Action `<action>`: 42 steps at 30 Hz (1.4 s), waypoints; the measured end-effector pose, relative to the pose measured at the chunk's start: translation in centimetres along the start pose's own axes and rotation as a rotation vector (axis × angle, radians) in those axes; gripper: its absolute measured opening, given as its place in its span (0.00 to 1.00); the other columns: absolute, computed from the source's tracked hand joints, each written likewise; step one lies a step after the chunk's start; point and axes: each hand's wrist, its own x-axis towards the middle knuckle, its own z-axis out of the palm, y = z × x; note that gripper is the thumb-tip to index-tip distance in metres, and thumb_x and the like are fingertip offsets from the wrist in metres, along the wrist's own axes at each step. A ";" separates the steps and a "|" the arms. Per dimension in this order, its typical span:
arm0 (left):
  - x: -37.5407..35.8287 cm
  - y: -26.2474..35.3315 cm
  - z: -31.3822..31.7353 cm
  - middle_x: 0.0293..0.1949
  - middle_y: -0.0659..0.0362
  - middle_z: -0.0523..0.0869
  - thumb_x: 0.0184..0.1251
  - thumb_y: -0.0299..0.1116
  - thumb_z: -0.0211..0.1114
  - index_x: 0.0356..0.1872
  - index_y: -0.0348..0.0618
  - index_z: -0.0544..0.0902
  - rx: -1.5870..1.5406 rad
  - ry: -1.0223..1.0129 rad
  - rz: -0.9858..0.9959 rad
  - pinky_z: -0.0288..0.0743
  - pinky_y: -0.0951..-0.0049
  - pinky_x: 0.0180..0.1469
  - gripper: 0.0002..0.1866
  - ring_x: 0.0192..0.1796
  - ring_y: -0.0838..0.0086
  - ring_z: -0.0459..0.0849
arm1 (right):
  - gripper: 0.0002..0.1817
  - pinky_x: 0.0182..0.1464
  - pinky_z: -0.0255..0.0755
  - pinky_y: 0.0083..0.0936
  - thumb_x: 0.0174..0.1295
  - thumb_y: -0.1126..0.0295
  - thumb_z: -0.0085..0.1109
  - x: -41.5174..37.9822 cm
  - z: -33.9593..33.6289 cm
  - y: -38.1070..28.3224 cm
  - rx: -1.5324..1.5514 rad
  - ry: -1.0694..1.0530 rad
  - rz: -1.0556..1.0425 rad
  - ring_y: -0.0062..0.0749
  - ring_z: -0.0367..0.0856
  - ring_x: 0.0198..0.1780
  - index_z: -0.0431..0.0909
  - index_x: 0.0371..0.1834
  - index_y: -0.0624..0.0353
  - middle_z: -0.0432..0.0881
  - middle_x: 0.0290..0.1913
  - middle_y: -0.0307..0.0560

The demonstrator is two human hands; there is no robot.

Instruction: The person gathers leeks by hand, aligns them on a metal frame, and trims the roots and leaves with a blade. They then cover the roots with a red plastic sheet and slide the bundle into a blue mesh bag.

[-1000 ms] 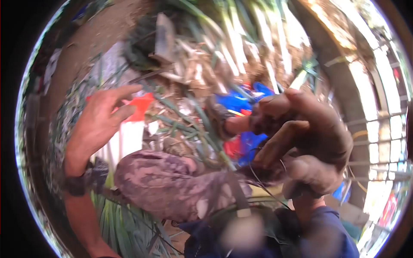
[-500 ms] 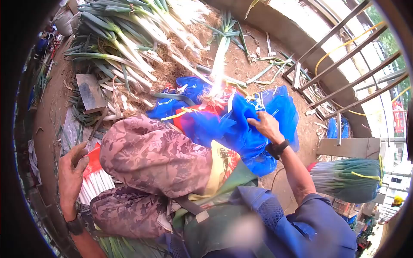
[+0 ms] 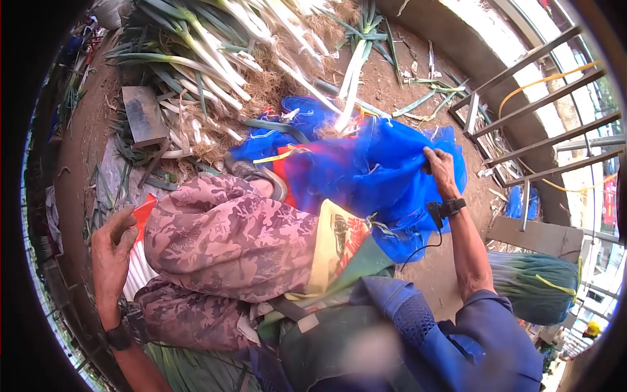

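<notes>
A blue mesh net [image 3: 392,163] lies crumpled on the ground ahead of my knees, its edge pinched and lifted between the thumb and fingers of my right hand [image 3: 441,171]. Beyond my left knee, my left hand [image 3: 111,258] is bent round the edge of a red wrapping [image 3: 145,215] over a bundle of white leek stalks [image 3: 137,274]. Its fingertips are partly hidden. Red material [image 3: 285,175] shows under the net, beside my shoe [image 3: 258,175]. Roots of a few leeks [image 3: 351,88] reach the far edge of the net.
A large heap of loose leeks [image 3: 202,59] lies at the upper left, near a small metal plate on a stand [image 3: 144,116]. Metal bars [image 3: 532,98] run along the right. A tied leek bundle [image 3: 535,287] sits at my right, below a concrete ledge [image 3: 532,236].
My right hand has moved up and right, drawing the blue net out flatter and covering more of the red material. My left fingers have bent to the red wrapping, whose corner stands higher.
</notes>
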 end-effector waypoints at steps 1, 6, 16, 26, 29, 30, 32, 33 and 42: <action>0.2 0.0 0.1 0.50 0.49 0.89 0.70 0.30 0.67 0.64 0.36 0.81 -0.003 -0.011 0.001 0.78 0.68 0.58 0.22 0.53 0.69 0.86 | 0.20 0.33 0.76 0.26 0.71 0.55 0.63 0.5 -1.5 -1.3 0.105 0.092 -0.042 0.25 0.83 0.26 0.86 0.35 0.64 0.85 0.26 0.43; 1.0 0.0 0.5 0.49 0.51 0.89 0.72 0.29 0.66 0.63 0.36 0.82 -0.029 0.026 0.031 0.77 0.69 0.57 0.21 0.52 0.71 0.85 | 0.17 0.37 0.79 0.25 0.75 0.58 0.60 2.2 -7.8 -8.3 0.646 0.407 -0.246 0.25 0.84 0.33 0.84 0.40 0.64 0.87 0.35 0.43; 1.0 -0.9 1.1 0.54 0.48 0.87 0.73 0.35 0.66 0.66 0.32 0.78 -0.046 -0.029 -0.003 0.73 0.66 0.65 0.24 0.58 0.66 0.84 | 0.21 0.48 0.84 0.37 0.76 0.56 0.54 3.2 -10.2 5.1 0.604 0.524 0.121 0.43 0.88 0.50 0.79 0.54 0.67 0.87 0.50 0.55; 0.9 -0.9 1.8 0.51 0.49 0.88 0.73 0.30 0.65 0.63 0.33 0.81 -0.062 0.016 0.016 0.76 0.69 0.60 0.20 0.53 0.69 0.85 | 0.38 0.46 0.80 0.52 0.61 0.52 0.71 -9.5 0.1 9.7 -0.955 -0.096 -0.116 0.63 0.85 0.49 0.66 0.66 0.63 0.76 0.58 0.63; 0.6 0.1 1.7 0.51 0.51 0.89 0.73 0.31 0.65 0.62 0.34 0.82 0.027 0.014 0.037 0.77 0.69 0.59 0.20 0.52 0.70 0.85 | 0.37 0.46 0.80 0.53 0.59 0.52 0.73 -9.8 4.2 7.9 -0.853 0.127 -0.077 0.63 0.85 0.50 0.68 0.64 0.60 0.76 0.58 0.60; 0.5 -0.1 1.7 0.50 0.51 0.89 0.72 0.30 0.65 0.62 0.34 0.82 0.012 0.032 0.050 0.77 0.69 0.58 0.20 0.52 0.70 0.86 | 0.37 0.46 0.80 0.53 0.59 0.52 0.73 -9.3 4.4 7.9 -0.852 0.125 -0.078 0.63 0.85 0.50 0.68 0.64 0.60 0.76 0.58 0.60; 0.6 0.3 1.7 0.49 0.52 0.89 0.72 0.29 0.65 0.62 0.35 0.82 -0.008 0.056 0.074 0.78 0.70 0.58 0.19 0.52 0.71 0.86 | 0.31 0.46 0.80 0.53 0.61 0.55 0.70 -7.1 4.6 8.0 -0.920 0.090 -0.043 0.65 0.85 0.49 0.69 0.61 0.60 0.76 0.58 0.59; 0.4 0.8 1.7 0.49 0.51 0.89 0.72 0.28 0.65 0.61 0.35 0.83 -0.028 0.059 0.081 0.78 0.70 0.58 0.19 0.52 0.71 0.86 | 0.21 0.47 0.80 0.53 0.63 0.58 0.65 -5.0 4.1 10.5 -0.987 0.043 -0.096 0.63 0.85 0.49 0.75 0.53 0.59 0.80 0.54 0.59; -4.3 7.1 3.1 0.53 0.50 0.89 0.71 0.28 0.66 0.62 0.34 0.82 -0.041 0.144 0.239 0.76 0.68 0.62 0.20 0.55 0.70 0.85 | 0.14 0.41 0.79 0.39 0.62 0.56 0.66 -3.0 -0.3 -3.2 -0.543 -0.103 -0.162 0.43 0.89 0.38 0.87 0.39 0.56 0.88 0.31 0.49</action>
